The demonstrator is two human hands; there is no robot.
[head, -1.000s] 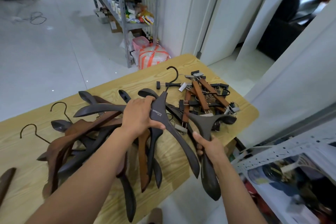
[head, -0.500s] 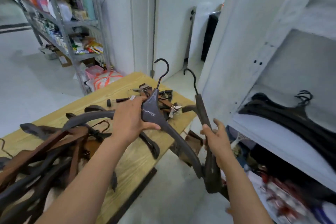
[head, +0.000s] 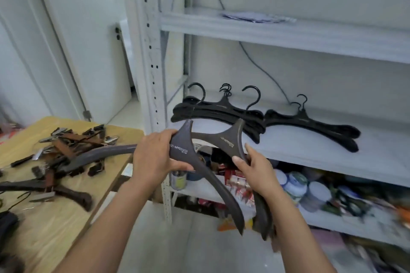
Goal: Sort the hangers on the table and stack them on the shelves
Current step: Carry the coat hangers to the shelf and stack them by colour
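Standing before the white metal shelf (head: pixel 299 153), the person gripped one dark grey moulded hanger with white lettering (head: pixel 180 150) in the left hand (head: pixel 153 157), fingers curled round its neck. The right hand (head: pixel 255 170) pinched a second matching dark grey hanger (head: pixel 228 139) by its lower arm. Both hung in the air at centre frame, just in front of the shelf edge, crossing each other.

Risks, as judged:
- Both raised hooks stood close to the hooks of the left stack of black hangers (head: pixel 217 113). A snag could drag that stack askew or off the shelf.
- The crossed pair might tangle when laid down.
- Their long arms drooped towards the jars and packets on the lower shelf (head: pixel 295 186) and could knock them.
- One arm reached back over the wooden surface (head: pixel 55 217) at lower left, near the brown clip hangers (head: pixel 66 146).

Look: smooth, matte, broad-shouldered and curved, each with a thin black hook. A smaller second stack of black hangers (head: pixel 310 124) lay right of the first.
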